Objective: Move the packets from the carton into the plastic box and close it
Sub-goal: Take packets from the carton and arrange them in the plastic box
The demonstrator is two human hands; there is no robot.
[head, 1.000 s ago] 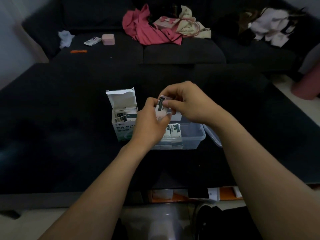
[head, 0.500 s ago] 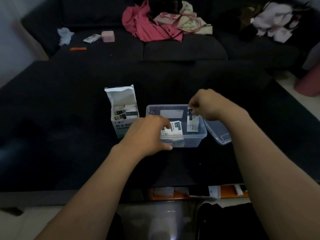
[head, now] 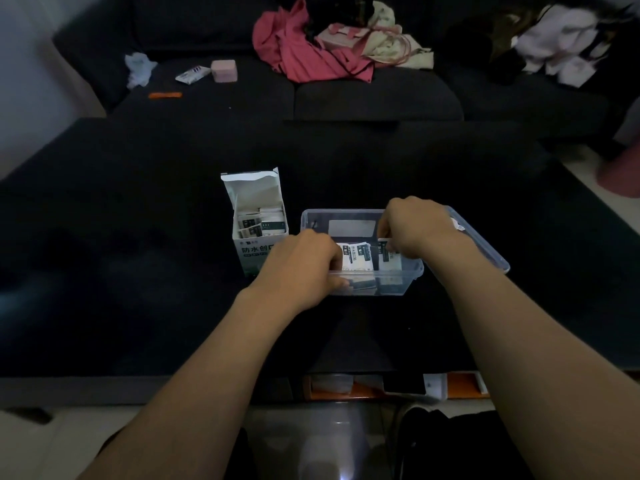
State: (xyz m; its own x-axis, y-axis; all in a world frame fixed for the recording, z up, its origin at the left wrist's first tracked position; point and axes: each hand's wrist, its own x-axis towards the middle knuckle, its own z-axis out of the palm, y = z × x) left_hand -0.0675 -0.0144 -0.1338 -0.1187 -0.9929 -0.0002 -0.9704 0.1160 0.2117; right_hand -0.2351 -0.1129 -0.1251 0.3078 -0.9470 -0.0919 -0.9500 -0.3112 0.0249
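I see the right hand [head: 414, 228] has dropped into the plastic box [head: 311, 216], fingers pinching a packet [head: 389, 261] beside the earlier packets [head: 356, 259]. The left hand [head: 301, 268] has slid onto the box's near-left corner, fingers curled over the rim. The carton [head: 258, 220] hasn't moved on the bench [head: 138, 237].

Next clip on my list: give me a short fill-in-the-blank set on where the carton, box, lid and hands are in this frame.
1. The open carton stands on the ____ side of the plastic box.
2. The right hand holds a packet over the ____.
3. The lid lies off the box, on its ____ side.
4. The carton still has ____ inside it.

Missing words: left; box; right; packets
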